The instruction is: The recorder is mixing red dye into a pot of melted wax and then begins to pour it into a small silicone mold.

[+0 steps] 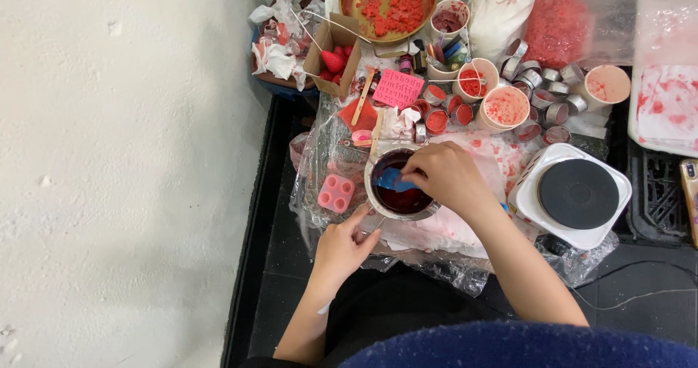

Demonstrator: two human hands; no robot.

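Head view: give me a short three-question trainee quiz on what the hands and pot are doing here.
1. True or false: the right hand holds a blue tool over the pot of dark red liquid.
2. What does the left hand touch?
A. the hot plate
B. the pot's near rim
C. the pink mould
3. Fill in: the hot plate sits to the pot's ____.

Key: 1 true; 2 B; 3 right.

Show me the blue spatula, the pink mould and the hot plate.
blue spatula (387, 179), head view, on its blade.
pink mould (336, 193), head view, on its top face.
hot plate (579, 193), head view, on its dark round disc.
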